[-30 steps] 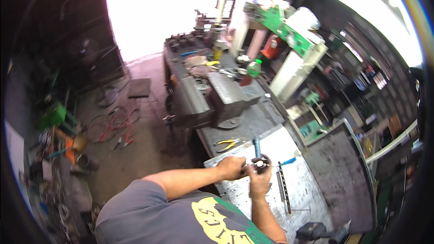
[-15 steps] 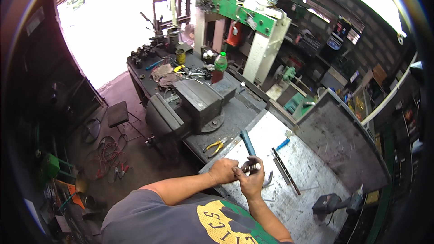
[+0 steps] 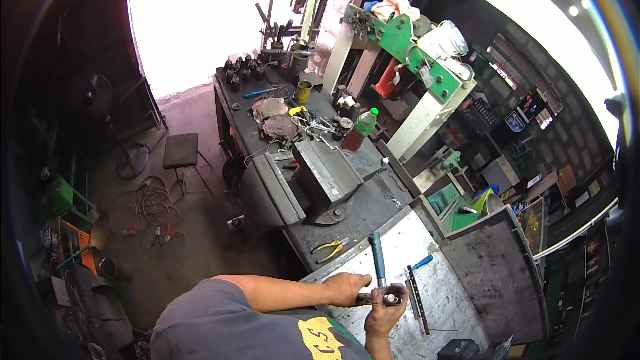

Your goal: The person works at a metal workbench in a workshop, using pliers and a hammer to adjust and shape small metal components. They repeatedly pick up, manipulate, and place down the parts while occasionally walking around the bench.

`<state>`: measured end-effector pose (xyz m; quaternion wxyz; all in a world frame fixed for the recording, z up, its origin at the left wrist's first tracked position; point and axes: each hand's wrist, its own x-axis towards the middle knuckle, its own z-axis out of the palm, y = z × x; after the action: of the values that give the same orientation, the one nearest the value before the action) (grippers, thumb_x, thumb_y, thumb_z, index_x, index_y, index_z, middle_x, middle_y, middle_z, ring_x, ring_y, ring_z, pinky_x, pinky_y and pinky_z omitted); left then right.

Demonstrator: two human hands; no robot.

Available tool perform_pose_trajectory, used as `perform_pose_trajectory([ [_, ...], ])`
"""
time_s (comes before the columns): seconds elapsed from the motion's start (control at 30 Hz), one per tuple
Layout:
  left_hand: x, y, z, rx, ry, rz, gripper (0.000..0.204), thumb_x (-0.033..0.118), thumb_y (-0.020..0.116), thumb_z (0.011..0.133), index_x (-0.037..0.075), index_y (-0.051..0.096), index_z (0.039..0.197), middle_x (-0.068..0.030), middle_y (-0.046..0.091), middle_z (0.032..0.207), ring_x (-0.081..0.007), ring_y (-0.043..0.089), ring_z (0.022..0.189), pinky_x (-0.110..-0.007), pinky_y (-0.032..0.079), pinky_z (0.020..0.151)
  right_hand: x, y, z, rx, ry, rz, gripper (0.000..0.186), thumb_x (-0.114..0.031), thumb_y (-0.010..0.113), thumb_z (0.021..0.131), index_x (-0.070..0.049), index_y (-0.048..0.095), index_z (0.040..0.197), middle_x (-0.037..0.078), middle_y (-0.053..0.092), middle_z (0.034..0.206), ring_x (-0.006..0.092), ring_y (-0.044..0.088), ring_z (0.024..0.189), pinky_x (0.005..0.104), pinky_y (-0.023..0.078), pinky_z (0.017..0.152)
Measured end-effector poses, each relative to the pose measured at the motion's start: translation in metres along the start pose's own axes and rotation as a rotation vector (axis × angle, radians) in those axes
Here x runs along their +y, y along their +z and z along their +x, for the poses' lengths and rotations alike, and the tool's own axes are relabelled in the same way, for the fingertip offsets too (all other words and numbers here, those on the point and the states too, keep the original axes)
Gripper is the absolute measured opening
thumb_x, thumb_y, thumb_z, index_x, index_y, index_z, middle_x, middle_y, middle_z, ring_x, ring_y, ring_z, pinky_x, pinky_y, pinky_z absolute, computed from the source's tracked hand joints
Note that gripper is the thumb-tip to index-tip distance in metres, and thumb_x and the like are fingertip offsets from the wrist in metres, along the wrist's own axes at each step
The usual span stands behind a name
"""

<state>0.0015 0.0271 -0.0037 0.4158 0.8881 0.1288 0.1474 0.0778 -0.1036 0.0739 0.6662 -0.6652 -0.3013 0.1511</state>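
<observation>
Near yellow-handled pliers (image 3: 329,249), a blue tubular handle (image 3: 378,259) runs behind the right hand (image 3: 381,318), which pinches a small silver-and-dark cylinder (image 3: 391,299) over the silvery metal surface (image 3: 457,297). I cannot tell the grip of the left hand (image 3: 344,289). The black power drill (image 3: 459,349), whole earlier, is now cropped below.

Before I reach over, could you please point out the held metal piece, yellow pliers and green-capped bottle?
Held metal piece (image 3: 391,299): head view, its bright end.
Yellow pliers (image 3: 338,245): head view, near the pivot.
Green-capped bottle (image 3: 360,131): head view, its body.
</observation>
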Motion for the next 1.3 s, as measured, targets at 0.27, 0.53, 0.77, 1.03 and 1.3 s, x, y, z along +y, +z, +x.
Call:
perform_pose_trajectory([
  [0.27, -0.041, -0.045, 0.041, -0.482, 0.366, -0.246, 0.071, 0.030, 0.092, 0.069, 0.004, 0.064, 0.129, -0.0204, 0.068, 0.117, -0.0405, 0.060, 0.121, -0.047, 0.048, 0.104, -0.015, -0.012, 0.041, -0.472, 0.139, 0.162, 0.060, -0.031, 0.088, 0.077, -0.003, 0.053, 0.116, 0.006, 0.058, 0.082, 0.0199, 0.061, 0.080, 0.0357, 0.052, 0.083],
  [0.53, -0.022, -0.022, 0.018, -0.192, 0.111, -0.129, 0.069, 0.041, 0.086, 0.076, 0.005, 0.053, 0.125, -0.0209, 0.067, 0.108, -0.0454, 0.069, 0.091, -0.052, 0.058, 0.081, -0.031, 0.027, 0.002, 0.197, 0.117, -0.064, 0.058, -0.026, 0.087, 0.080, 0.000, 0.057, 0.123, 0.008, 0.065, 0.087, 0.0157, 0.064, 0.082, 0.0292, 0.054, 0.078],
  [0.77, -0.055, -0.037, 0.068, -0.565, 0.604, -0.527, 0.082, 0.033, 0.094, 0.065, 0.007, 0.059, 0.134, -0.0229, 0.064, 0.126, -0.0424, 0.067, 0.112, -0.047, 0.055, 0.094, -0.035, -0.015, 0.049, -0.376, 0.271, 0.081, 0.063, -0.018, 0.087, 0.074, 0.001, 0.057, 0.126, 0.012, 0.066, 0.100, 0.0194, 0.066, 0.087, 0.0323, 0.055, 0.075],
  [1.03, -0.026, -0.013, 0.035, -0.170, 0.344, -0.185, 0.060, 0.044, 0.086, 0.077, 0.004, 0.058, 0.111, -0.0161, 0.067, 0.096, -0.0416, 0.070, 0.085, -0.052, 0.056, 0.075, -0.026, 0.033, 0.000, 0.342, 0.152, 0.121, 0.054, -0.018, 0.086, 0.084, 0.000, 0.053, 0.123, 0.013, 0.068, 0.098, 0.0222, 0.067, 0.092, 0.0372, 0.054, 0.090],
  [1.3, -0.066, -0.014, 0.076, -0.801, 0.464, -0.637, 0.092, 0.029, 0.097, 0.060, 0.002, 0.057, 0.139, -0.0189, 0.069, 0.123, -0.0382, 0.068, 0.112, -0.043, 0.052, 0.100, -0.027, -0.003, 0.050, -0.392, 0.333, 0.208, 0.053, -0.015, 0.089, 0.071, 0.000, 0.058, 0.112, 0.012, 0.066, 0.084, 0.0277, 0.067, 0.088, 0.0460, 0.053, 0.091],
])
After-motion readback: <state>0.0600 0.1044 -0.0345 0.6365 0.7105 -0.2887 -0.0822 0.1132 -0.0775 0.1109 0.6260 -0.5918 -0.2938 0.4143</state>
